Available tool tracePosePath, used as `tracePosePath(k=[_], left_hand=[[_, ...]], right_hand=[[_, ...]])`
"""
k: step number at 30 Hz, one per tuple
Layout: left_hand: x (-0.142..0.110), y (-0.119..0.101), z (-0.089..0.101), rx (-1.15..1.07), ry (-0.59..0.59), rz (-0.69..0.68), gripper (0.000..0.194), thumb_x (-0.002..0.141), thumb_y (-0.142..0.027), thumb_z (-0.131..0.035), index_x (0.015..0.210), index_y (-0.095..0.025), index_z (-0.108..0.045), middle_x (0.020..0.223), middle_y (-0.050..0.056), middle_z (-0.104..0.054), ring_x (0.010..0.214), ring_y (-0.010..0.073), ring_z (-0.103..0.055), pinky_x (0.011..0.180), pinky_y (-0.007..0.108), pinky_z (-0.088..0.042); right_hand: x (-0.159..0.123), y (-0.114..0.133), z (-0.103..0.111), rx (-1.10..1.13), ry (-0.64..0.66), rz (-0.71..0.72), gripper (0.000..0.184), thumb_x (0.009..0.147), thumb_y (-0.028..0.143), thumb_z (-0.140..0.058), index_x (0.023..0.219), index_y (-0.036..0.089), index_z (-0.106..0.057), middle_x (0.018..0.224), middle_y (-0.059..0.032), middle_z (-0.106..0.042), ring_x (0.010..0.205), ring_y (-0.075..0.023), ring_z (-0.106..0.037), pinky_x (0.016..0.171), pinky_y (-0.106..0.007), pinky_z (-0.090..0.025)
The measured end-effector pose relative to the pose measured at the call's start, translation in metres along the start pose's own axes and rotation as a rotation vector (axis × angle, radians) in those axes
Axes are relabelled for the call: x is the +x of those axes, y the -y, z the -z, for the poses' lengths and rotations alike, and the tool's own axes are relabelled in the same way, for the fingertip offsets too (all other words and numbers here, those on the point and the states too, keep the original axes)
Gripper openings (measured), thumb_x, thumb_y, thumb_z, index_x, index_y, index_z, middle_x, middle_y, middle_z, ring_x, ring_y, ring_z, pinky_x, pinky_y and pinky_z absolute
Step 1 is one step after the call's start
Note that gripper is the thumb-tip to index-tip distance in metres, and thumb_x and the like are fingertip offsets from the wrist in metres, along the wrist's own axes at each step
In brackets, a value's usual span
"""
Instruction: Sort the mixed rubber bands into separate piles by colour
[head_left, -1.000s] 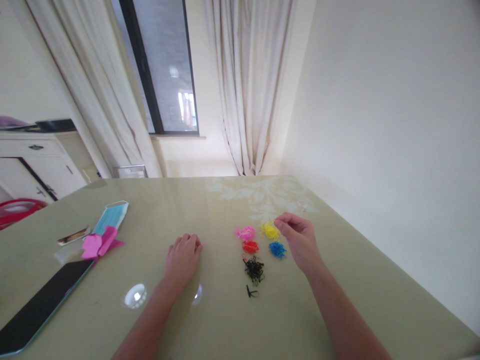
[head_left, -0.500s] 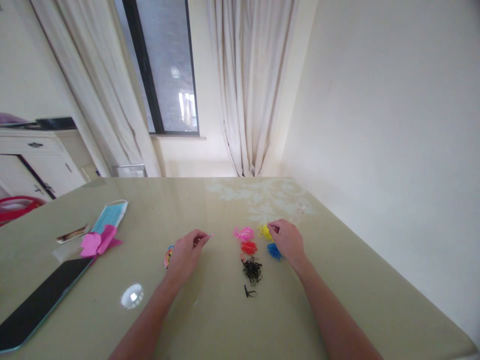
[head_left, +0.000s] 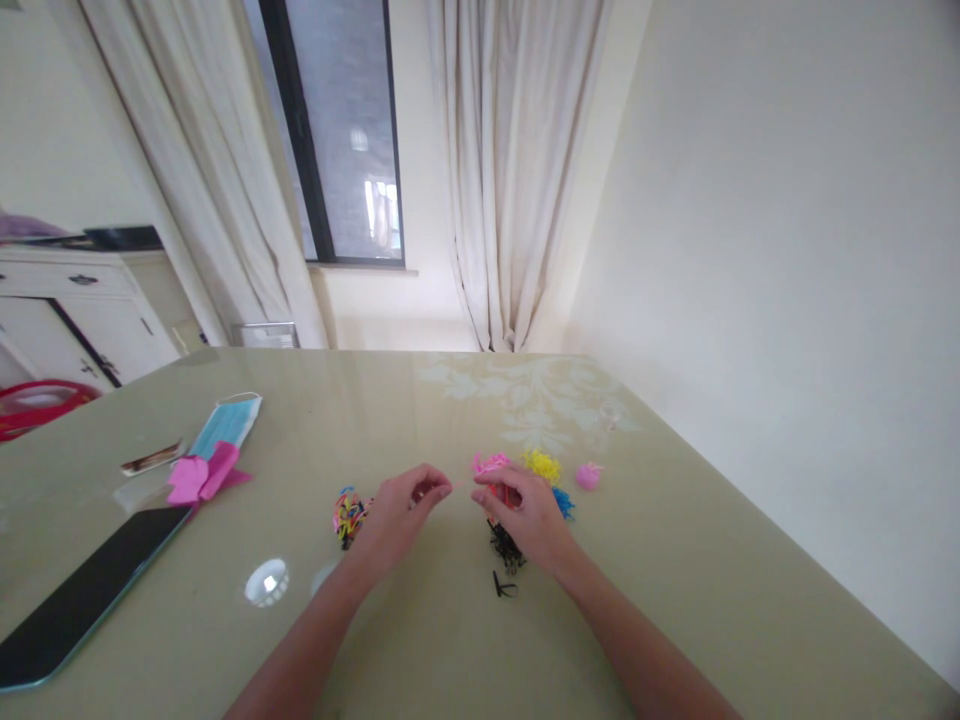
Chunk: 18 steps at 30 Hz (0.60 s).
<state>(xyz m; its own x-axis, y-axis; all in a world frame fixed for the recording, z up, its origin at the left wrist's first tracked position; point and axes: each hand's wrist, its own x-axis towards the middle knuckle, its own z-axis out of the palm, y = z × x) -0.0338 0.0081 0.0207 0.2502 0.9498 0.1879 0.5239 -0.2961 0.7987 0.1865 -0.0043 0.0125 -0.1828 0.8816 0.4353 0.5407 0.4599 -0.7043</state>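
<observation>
My left hand (head_left: 405, 505) is over the middle of the table, thumb and forefinger pinched on what looks like a tiny pink rubber band (head_left: 458, 486), faint and blurred. Facing it, my right hand (head_left: 525, 508) has its thumb and forefinger tips slightly apart, close to the band. Beneath and behind the right hand lie small piles of rubber bands: pink (head_left: 491, 462), red (head_left: 504, 494), black (head_left: 508, 550) and blue (head_left: 563, 504), some partly covered. A yellow pile (head_left: 541, 465) shows beyond it. Left of my left hand is a mixed-colour pile (head_left: 350, 514), partly hidden.
A small pink bundle (head_left: 589, 476) lies at the right. Two loose black bands (head_left: 504, 587) sit nearer me. On the left are a dark phone-like slab (head_left: 90, 590), a pink bow-like piece (head_left: 206, 473), a blue face mask (head_left: 226, 425) and a shiny round spot (head_left: 267, 582).
My right hand has moved left from the yellow and blue piles to face my left hand, uncovering the pink bundle. My left hand has shifted slightly right, showing more of the mixed pile.
</observation>
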Motion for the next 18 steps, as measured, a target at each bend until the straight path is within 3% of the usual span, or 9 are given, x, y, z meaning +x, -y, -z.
tracePosePath(k=[4,12,15,18], left_hand=[[-0.005,-0.011,-0.005,-0.056,0.075,-0.020,0.029,0.092,-0.045,-0.056,0.087,-0.021,-0.072,0.083,0.002,-0.076,0.080,0.0195,-0.066,0.074,0.028,-0.048],[-0.007,-0.014,-0.006,-0.071,0.105,-0.022,0.029,0.093,-0.046,-0.059,0.089,-0.022,-0.075,0.084,0.002,-0.076,0.080,0.0195,-0.066,0.073,0.028,-0.048],[-0.005,-0.008,-0.003,-0.043,0.083,-0.007,0.030,0.094,-0.048,-0.059,0.099,-0.023,-0.076,0.090,0.003,-0.078,0.082,0.0201,-0.067,0.071,0.028,-0.049],[-0.001,0.005,0.006,0.197,-0.043,0.029,0.028,0.096,-0.041,-0.058,0.108,-0.023,-0.075,0.099,0.005,-0.078,0.086,0.0212,-0.069,0.080,0.031,-0.050]], right_hand=[[-0.001,0.003,0.002,0.055,0.022,-0.008,0.016,0.093,0.033,-0.071,0.089,0.021,-0.080,0.068,0.0001,-0.061,0.063,-0.0159,-0.054,0.062,-0.027,-0.041],[-0.002,0.008,0.002,0.126,0.024,-0.023,0.018,0.090,0.038,-0.072,0.085,0.022,-0.079,0.065,0.0009,-0.058,0.061,-0.0147,-0.049,0.058,-0.027,-0.037],[0.000,0.010,0.009,0.362,-0.023,-0.102,0.022,0.087,0.042,-0.075,0.081,0.022,-0.078,0.067,0.0001,-0.059,0.061,-0.0149,-0.048,0.058,-0.028,-0.038],[0.003,0.010,0.026,0.735,-0.170,-0.171,0.023,0.082,0.045,-0.079,0.076,0.023,-0.077,0.065,0.0014,-0.055,0.058,-0.0135,-0.042,0.055,-0.028,-0.034]])
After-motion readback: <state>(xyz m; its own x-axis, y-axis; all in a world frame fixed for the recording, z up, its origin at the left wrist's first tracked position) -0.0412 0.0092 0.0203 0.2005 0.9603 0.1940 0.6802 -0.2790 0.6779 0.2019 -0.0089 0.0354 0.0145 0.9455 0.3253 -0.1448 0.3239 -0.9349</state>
